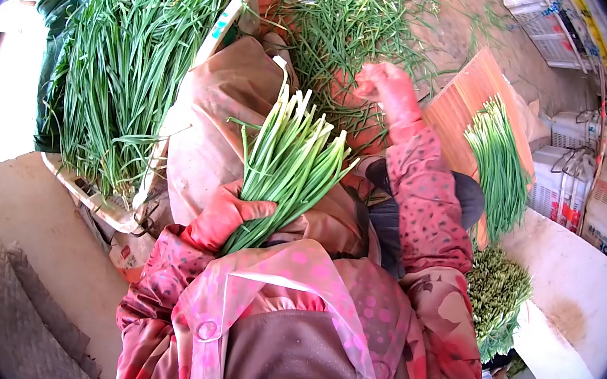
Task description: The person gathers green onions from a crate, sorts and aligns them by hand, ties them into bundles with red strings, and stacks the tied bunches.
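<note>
My left hand (228, 214), in a reddish glove, is wrapped round the lower part of a bunch of garlic chives (292, 161) that rests over my lap, its pale stem ends pointing away from me. My right hand (388, 90), gloved alike, is raised ahead of me above a heap of loose chive leaves (354, 25). Its fingers are curled in, and whatever may be between them is too small to make out. To the right, a neat bunch of chives (498, 168) lies on a tilted wooden board (451, 113).
A crate (101, 204) piled with long chives (133, 62) stands at the left. More stacked bundles (497, 293) sit by my right elbow. White baskets (562, 180) line the right side, and a woven mat (15, 313) lies at the lower left.
</note>
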Available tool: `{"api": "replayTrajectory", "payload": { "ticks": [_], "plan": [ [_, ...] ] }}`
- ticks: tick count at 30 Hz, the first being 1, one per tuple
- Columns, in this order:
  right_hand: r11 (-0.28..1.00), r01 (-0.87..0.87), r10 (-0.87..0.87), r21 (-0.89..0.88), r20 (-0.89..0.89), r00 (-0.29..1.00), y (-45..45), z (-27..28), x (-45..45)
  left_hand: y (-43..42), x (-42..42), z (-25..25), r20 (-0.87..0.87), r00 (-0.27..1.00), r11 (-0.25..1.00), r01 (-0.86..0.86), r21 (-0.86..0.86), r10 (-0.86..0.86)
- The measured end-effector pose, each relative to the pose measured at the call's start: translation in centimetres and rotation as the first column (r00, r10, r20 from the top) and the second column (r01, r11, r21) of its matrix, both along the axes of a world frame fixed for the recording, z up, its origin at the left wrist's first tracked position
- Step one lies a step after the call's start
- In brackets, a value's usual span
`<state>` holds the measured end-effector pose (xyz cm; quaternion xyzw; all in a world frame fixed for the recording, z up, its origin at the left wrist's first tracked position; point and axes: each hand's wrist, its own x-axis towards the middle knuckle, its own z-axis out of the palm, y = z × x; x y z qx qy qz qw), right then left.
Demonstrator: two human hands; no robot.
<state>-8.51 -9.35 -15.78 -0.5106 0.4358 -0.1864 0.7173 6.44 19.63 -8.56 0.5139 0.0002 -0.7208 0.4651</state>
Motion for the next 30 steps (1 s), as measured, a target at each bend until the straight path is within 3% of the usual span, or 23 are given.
{"api": "replayTrajectory", "payload": {
  "ticks": [2, 4, 6, 8, 10, 11, 12, 13, 14, 15, 17, 18, 19, 20, 21, 22, 24, 26, 28, 29, 30],
  "plan": [
    [0.985, -0.173, 0.165, -0.019, -0.201, 0.966, -1.4, 0.8, -0.6, 0.0, 0.1, -0.2, -0.003, 1.0, 1.0, 0.0, -0.012, 0.0],
    [0.842, -0.452, 0.403, -0.296, -0.215, 0.89, 1.0, 1.6, 0.5, -0.2, 0.1, -0.1, 0.026, 0.999, 1.0, 0.023, -0.005, -0.022],
    [0.776, -0.607, 0.548, -0.174, -0.291, 0.784, 4.5, 3.7, 2.3, -0.4, -0.1, -0.2, 0.036, 0.999, 1.0, 0.02, -0.012, -0.02],
    [0.891, -0.439, 0.421, -0.119, -0.148, 0.895, 7.1, 2.5, 3.4, -0.3, -0.2, -0.3, 0.052, 0.999, 1.0, 0.009, -0.01, -0.008],
    [0.953, -0.301, 0.291, -0.034, -0.167, 0.942, 7.1, 1.7, 3.8, 0.0, -0.1, -0.4, 0.016, 1.0, 1.0, -0.016, -0.017, 0.016],
    [0.975, -0.215, 0.199, -0.057, -0.209, 0.958, 6.5, 1.0, 3.8, 0.0, 0.0, -0.3, 0.017, 1.0, 1.0, -0.017, -0.017, 0.017],
    [0.957, -0.194, 0.144, -0.214, -0.227, 0.963, 5.1, 0.2, 3.2, 0.0, 0.1, 0.0, 0.004, 1.0, 1.0, -0.011, -0.017, 0.011],
    [0.991, -0.021, 0.008, -0.132, -0.094, 0.995, 3.2, -0.5, 2.6, -0.1, 0.2, 0.1, -0.01, 1.0, 1.0, -0.006, -0.019, 0.006],
    [0.993, 0.11, -0.111, -0.032, -0.038, 0.993, 1.0, 0.6, 1.9, -0.1, 0.2, 0.1, -0.012, 1.0, 1.0, -0.01, -0.024, 0.01],
    [0.964, 0.158, -0.198, -0.215, -0.18, 0.963, -2.6, -0.2, 0.5, 0.0, 0.3, 0.0, -0.012, 1.0, 1.0, 0.002, -0.025, -0.002],
    [0.862, 0.447, -0.479, -0.238, -0.095, 0.873, -9.4, -0.7, -2.7, 0.2, 0.4, -0.3, -0.01, 1.0, 1.0, 0.01, -0.029, -0.01],
    [0.864, 0.443, -0.475, -0.24, -0.093, 0.875, -10.7, -0.6, -2.9, 0.4, 0.3, -0.7, -0.054, 0.999, 0.999, 0.005, -0.046, -0.008],
    [0.866, 0.173, -0.357, -0.469, -0.339, 0.87, -11.6, -0.2, -3.1, 0.4, 0.3, -0.9, -0.099, 0.995, 0.998, 0.002, -0.061, -0.008],
    [0.794, -0.149, -0.286, -0.589, -0.58, 0.763, -12.1, 0.2, -3.2, 0.4, 0.4, -0.9, -0.1, 0.995, 0.998, 0.003, -0.062, -0.009],
    [0.869, -0.303, 0.017, -0.392, -0.588, 0.809, -9.2, 3.0, -1.0, 0.2, 0.4, -0.9, -0.138, 0.99, 0.997, 0.017, -0.075, -0.027],
    [0.889, -0.341, 0.161, -0.307, -0.488, 0.858, -4.3, 6.3, 1.6, 0.1, 0.4, -0.9, -0.176, 0.983, 0.996, 0.032, -0.087, -0.047],
    [0.83, -0.542, 0.502, -0.133, -0.247, 0.829, 0.2, 5.1, 4.5, 0.1, 0.5, -1.1, -0.163, 0.984, 0.995, 0.052, -0.086, -0.066],
    [0.73, -0.654, 0.668, -0.2, 0.005, 0.744, 3.1, 3.9, 6.5, 0.2, 0.4, -1.1, -0.145, 0.986, 0.994, 0.07, -0.084, -0.081],
    [0.901, -0.427, 0.432, -0.081, 0.069, 0.899, 2.7, 3.7, 6.8, 0.3, 0.5, -0.6, -0.128, 0.991, 0.992, 0.032, -0.124, -0.048],
    [0.972, -0.232, 0.227, 0.043, 0.088, 0.97, 1.6, 4.9, 6.6, 0.3, 0.7, -0.2, -0.148, 0.988, 0.99, 0.028, -0.136, -0.048],
    [0.995, -0.036, 0.018, 0.096, 0.184, 0.983, -1.3, 2.5, 5.5, 0.3, 0.8, 0.0, -0.149, 0.988, 0.99, 0.026, -0.137, -0.047]
  ]
}}
